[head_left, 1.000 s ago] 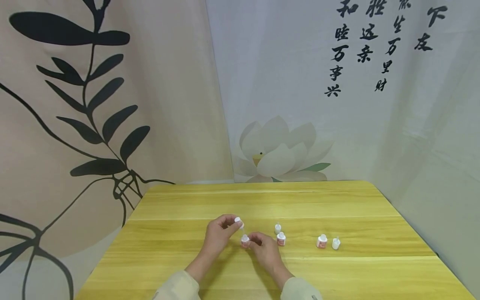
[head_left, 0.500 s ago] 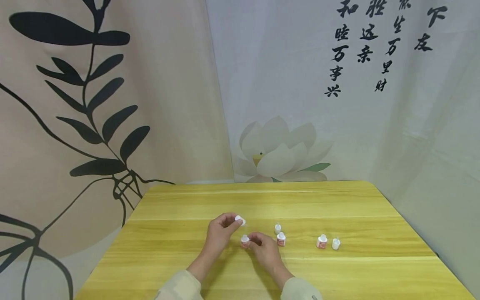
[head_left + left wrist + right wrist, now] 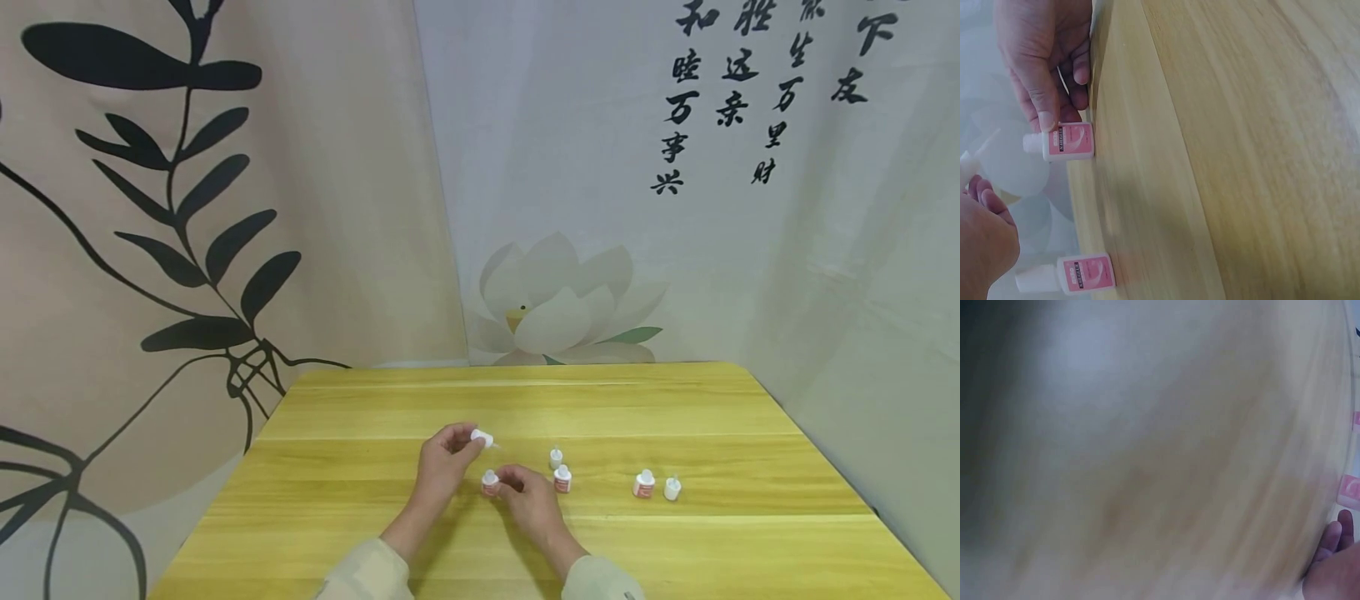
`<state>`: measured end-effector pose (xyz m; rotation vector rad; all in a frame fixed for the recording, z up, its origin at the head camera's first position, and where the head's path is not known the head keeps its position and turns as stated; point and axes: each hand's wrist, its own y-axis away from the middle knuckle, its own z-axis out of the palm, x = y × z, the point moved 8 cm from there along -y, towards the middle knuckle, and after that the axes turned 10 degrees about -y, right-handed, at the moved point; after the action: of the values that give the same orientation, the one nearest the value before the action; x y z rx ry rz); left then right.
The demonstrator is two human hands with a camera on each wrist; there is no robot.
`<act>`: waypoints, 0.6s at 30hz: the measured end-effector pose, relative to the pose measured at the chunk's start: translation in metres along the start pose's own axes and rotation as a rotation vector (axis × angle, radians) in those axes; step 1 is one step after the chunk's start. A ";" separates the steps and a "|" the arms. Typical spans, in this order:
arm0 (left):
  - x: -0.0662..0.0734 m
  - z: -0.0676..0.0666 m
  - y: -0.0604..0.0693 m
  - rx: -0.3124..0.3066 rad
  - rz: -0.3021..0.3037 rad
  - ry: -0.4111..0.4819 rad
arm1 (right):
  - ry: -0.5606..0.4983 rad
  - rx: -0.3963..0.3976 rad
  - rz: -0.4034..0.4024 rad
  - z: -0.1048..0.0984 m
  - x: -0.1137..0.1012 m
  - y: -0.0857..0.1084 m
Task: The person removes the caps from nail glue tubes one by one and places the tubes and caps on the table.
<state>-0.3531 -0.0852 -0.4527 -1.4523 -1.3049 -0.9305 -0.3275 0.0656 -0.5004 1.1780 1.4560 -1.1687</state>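
Observation:
My left hand (image 3: 441, 463) pinches a white cap (image 3: 482, 437), tilted, with a thin pale stem sticking out of it. Lower and slightly right of it stands a small white bottle (image 3: 490, 483) with a pink label, upright on the table. The fingers of my right hand (image 3: 534, 502) hold this bottle from its right side. Cap and bottle are apart. In the left wrist view, the held bottle (image 3: 1071, 141) shows its narrow white neck, and a second pink-labelled bottle (image 3: 1088, 274) with a longer white top stands nearby. The right wrist view is mostly blurred.
Right of my hands stands another small bottle (image 3: 562, 478), with a stemmed white cap (image 3: 556, 457) just behind it. Farther right are one more bottle (image 3: 643, 483) and its neighbouring cap (image 3: 672, 487). All stand on a wooden table (image 3: 712, 550); a printed curtain (image 3: 360, 208) hangs behind.
The cap in my left hand has turned from stem-down above the bottle to tilted, its stem pointing right. The left hand has shifted slightly right and up. My right hand and bottle stay put.

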 end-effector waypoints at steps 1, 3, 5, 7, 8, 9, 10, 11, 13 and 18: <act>0.005 -0.001 0.002 -0.001 0.005 -0.002 | 0.000 -0.001 0.002 0.000 0.000 0.000; 0.014 -0.001 0.006 -0.005 0.002 0.005 | -0.001 -0.004 -0.004 0.000 0.000 0.000; 0.024 -0.003 0.010 -0.008 0.005 0.007 | -0.001 -0.008 0.004 0.000 0.001 -0.001; 0.033 -0.004 0.015 -0.010 0.010 0.011 | -0.001 -0.013 0.011 0.001 0.001 0.000; 0.034 -0.004 0.015 -0.009 0.005 0.016 | 0.000 -0.015 0.011 0.001 0.001 0.000; 0.035 -0.004 0.016 -0.007 0.007 0.019 | 0.001 -0.017 0.010 0.001 0.001 0.000; 0.035 -0.004 0.016 -0.005 0.012 0.024 | 0.000 -0.018 0.018 0.001 0.002 0.000; 0.035 -0.004 0.016 -0.003 0.015 0.027 | 0.000 -0.019 0.018 0.001 0.002 0.000; 0.034 -0.004 0.016 -0.001 0.026 0.042 | 0.003 -0.018 0.017 0.001 0.001 0.000; 0.030 -0.002 0.014 -0.008 0.028 0.049 | 0.008 -0.016 0.019 0.001 0.001 0.000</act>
<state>-0.3351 -0.0790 -0.4258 -1.4417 -1.2431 -0.9483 -0.3274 0.0649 -0.5010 1.1844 1.4549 -1.1388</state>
